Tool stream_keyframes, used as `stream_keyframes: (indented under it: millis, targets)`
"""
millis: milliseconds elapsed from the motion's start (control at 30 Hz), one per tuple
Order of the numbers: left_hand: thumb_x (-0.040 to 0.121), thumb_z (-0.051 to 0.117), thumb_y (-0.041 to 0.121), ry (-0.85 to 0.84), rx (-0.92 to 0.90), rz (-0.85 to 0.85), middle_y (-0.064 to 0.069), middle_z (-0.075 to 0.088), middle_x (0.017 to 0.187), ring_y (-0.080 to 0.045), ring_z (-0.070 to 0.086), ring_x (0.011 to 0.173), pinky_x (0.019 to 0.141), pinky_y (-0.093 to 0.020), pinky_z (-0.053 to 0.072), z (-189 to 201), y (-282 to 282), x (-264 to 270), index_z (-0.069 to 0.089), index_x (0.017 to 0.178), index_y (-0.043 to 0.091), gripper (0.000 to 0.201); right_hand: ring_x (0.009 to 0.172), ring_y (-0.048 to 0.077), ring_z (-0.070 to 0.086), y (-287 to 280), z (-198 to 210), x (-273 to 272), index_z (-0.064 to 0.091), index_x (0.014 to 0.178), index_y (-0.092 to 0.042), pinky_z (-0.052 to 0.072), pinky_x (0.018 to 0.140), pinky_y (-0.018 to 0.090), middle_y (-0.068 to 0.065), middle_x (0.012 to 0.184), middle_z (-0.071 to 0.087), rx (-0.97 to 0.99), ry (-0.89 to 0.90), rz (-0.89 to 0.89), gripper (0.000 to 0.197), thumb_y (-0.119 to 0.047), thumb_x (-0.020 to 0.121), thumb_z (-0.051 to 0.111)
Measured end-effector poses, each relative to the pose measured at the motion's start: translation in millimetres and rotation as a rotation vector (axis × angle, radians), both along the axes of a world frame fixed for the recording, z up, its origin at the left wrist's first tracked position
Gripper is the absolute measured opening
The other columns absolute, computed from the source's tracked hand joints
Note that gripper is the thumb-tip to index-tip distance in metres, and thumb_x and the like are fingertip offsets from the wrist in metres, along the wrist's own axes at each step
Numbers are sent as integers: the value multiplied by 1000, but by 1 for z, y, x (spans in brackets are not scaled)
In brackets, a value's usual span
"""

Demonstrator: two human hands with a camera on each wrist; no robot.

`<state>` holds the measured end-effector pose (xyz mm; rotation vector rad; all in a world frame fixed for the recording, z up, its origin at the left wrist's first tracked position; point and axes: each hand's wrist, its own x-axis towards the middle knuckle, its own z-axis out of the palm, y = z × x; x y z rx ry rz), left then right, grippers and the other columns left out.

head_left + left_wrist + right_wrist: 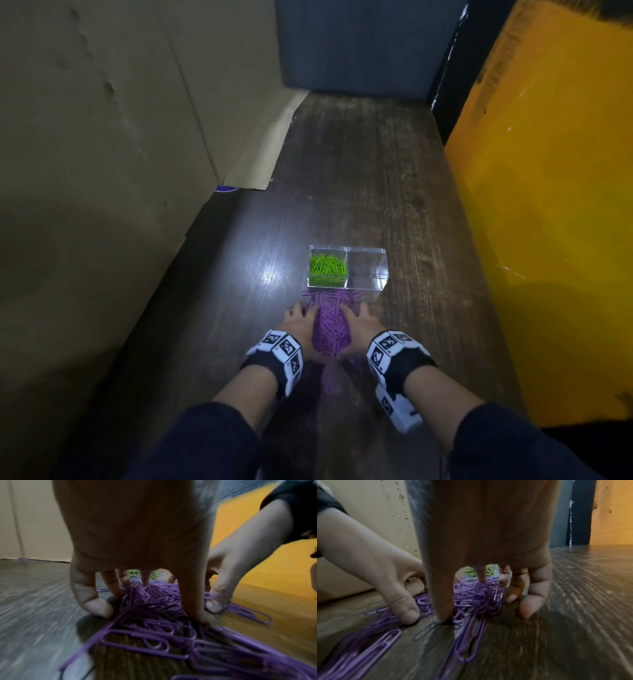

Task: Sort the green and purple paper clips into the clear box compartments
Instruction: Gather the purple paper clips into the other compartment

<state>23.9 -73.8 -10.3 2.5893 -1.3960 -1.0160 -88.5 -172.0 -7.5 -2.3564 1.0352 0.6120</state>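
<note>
1. The dark wood-grain tabletop (394, 192) runs away toward 12 o'clock, with a tan cardboard wall (102, 137) at 9 o'clock and a yellow panel (548, 205) at 3 o'clock.
2. The clear two-compartment plastic box (385, 270) stands at 12 o'clock from the hands, just beyond the heap. Its left compartment holds the green paper clips (327, 265); its right compartment looks empty.
3. The heap of purple paper clips (330, 329) lies on the table between the two hands. It stretches from 6 to 12 o'clock, its far edge just short of the box, with stray clips trailing back toward the wrists.
4. The empty compartment sits at about 1 o'clock from the heap, so I judge the right hand the nearer one for the carry. A lift forward and slightly rightward seems called for.
5. The left hand (301, 325) is at 9 o'clock of the heap, its fingers (82, 588) spread and bent down, tips on the table and pressed against the clips.
6. The right hand (363, 325) mirrors it at 3 o'clock, thumb (441, 595) and fingers planted around the pile. Both hands cup the heap from its sides; neither yet encloses or lifts any clips.
</note>
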Motion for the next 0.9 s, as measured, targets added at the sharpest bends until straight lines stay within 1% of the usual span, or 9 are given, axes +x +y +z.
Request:
stream_keyframes:
  millis: [100, 233, 400, 500, 600, 667, 767, 833, 900]
  targets:
    - [68, 75, 44, -34, -42, 28, -13, 27, 137, -30, 30, 128, 107, -41, 36, -2, -7, 2, 27, 139, 21, 89, 116, 35, 51, -3, -2, 2, 26, 138, -27, 48, 97, 42, 11, 137, 24, -32, -64, 29, 86, -42, 68, 75]
    - [81, 65, 36, -70, -78, 41, -15, 34, 135, -33, 38, 125, 105, -40, 37, -6, -10, 2, 40, 130, 15, 58, 110, 36, 55, -3, -2, 6, 23, 141, -28, 49, 94, 43, 14, 137, 26, -65, -53, 109, 75, -38, 79, 63]
    - [86, 58, 18, 10, -173, 109, -14, 50, 125, -30, 55, 112, 97, -33, 42, -8, -11, 5, 56, 118, 9, 33, 111, 37, 56, -4, 0, 11, 39, 132, -17, 47, 93, 41, 19, 137, 35, -89, -96, 96, 43, -10, 90, 46]
    - [85, 62, 14, 91, -181, 182, -13, 66, 108, -25, 61, 101, 84, -26, 45, -12, -6, 11, 65, 103, 4, 21, 117, 32, 53, -11, 6, 5, 50, 126, -13, 42, 98, 36, 16, 132, 48, -46, -146, 70, 38, -10, 89, 53]
    - [83, 66, 12, 158, -196, 236, -5, 62, 88, -18, 58, 85, 71, -19, 38, -13, 3, 17, 67, 97, 4, 17, 117, 26, 55, -18, 16, -5, 56, 125, -14, 41, 97, 28, 12, 125, 60, 13, -179, 12, 40, -15, 85, 62]
    - [83, 65, 9, 178, -217, 257, -1, 58, 83, -12, 53, 81, 70, -17, 35, -10, 6, 20, 68, 96, 4, 14, 115, 24, 58, -23, 24, -11, 58, 125, -15, 42, 95, 25, 9, 122, 64, 45, -195, -17, 42, -16, 83, 64]
    - [83, 64, 5, 192, -237, 287, -2, 59, 82, -14, 55, 81, 71, -20, 40, -1, 5, 26, 68, 96, 3, 14, 108, 23, 61, -30, 42, -15, 60, 122, -11, 44, 92, 26, 10, 117, 66, 73, -184, 9, 40, -13, 83, 64]
    - [82, 64, 4, 199, -244, 288, -2, 62, 82, -16, 59, 82, 77, -26, 47, 7, 5, 28, 68, 94, 4, 12, 94, 23, 64, -37, 58, -14, 62, 116, -8, 48, 83, 29, 10, 104, 68, 82, -194, 17, 32, -11, 84, 62]
    - [83, 63, 3, 194, -248, 271, 2, 60, 76, -15, 58, 79, 77, -28, 49, 14, 4, 29, 67, 92, 6, 10, 72, 20, 64, -46, 76, -10, 65, 107, -6, 47, 61, 20, 8, 87, 66, 85, -230, 5, 24, -8, 84, 61]
